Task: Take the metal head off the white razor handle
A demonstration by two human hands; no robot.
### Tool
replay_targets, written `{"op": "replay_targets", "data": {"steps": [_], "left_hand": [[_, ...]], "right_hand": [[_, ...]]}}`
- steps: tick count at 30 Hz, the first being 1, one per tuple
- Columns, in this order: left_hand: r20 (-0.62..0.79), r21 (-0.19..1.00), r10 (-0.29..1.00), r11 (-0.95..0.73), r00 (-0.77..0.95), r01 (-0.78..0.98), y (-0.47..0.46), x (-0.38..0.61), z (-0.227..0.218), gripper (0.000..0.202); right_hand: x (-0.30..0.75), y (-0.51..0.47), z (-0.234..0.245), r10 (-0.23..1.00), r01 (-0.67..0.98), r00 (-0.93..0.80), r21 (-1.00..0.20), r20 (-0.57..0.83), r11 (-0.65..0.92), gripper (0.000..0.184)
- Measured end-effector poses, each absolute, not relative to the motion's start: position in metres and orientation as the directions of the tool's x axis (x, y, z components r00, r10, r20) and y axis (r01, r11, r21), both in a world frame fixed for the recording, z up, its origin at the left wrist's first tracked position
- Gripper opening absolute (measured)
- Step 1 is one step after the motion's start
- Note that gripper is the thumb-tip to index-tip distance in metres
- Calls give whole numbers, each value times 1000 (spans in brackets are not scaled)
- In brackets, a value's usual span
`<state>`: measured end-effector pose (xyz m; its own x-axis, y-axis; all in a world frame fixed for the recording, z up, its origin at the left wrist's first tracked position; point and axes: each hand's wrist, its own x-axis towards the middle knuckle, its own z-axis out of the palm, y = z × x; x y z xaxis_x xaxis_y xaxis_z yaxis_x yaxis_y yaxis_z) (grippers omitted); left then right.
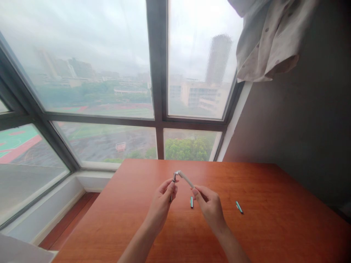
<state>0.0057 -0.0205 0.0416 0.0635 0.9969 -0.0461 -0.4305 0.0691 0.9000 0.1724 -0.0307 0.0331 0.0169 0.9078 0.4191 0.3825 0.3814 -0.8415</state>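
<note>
My left hand (165,195) is closed around a slim silver and dark handle, which looks like a razor handle (174,178), held upright above the table. My right hand (208,204) pinches the lower end of a pale, slender stick (187,178). The stick slants up to the left, and its tip meets the silver top of the handle; whether they are joined I cannot tell. On the tabletop beside my right fingers lies a small black and green razor cartridge (192,202). A second such cartridge (239,207) lies farther right.
The reddish-brown wooden table (123,219) stretches below both hands to the windows. Dark window frames (157,73) rise behind it. A light buttoned garment (270,44) hangs at the upper right, before a grey wall (296,120).
</note>
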Motion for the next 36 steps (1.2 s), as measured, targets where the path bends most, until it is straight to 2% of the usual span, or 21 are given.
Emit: {"op": "replay_targets", "data": {"steps": [36], "left_hand": [[-4,938,999,21,49,-345,-19,1,35,37]], "right_hand": [[175,-33,35,917,376,-28,-846,397,378,32]]}}
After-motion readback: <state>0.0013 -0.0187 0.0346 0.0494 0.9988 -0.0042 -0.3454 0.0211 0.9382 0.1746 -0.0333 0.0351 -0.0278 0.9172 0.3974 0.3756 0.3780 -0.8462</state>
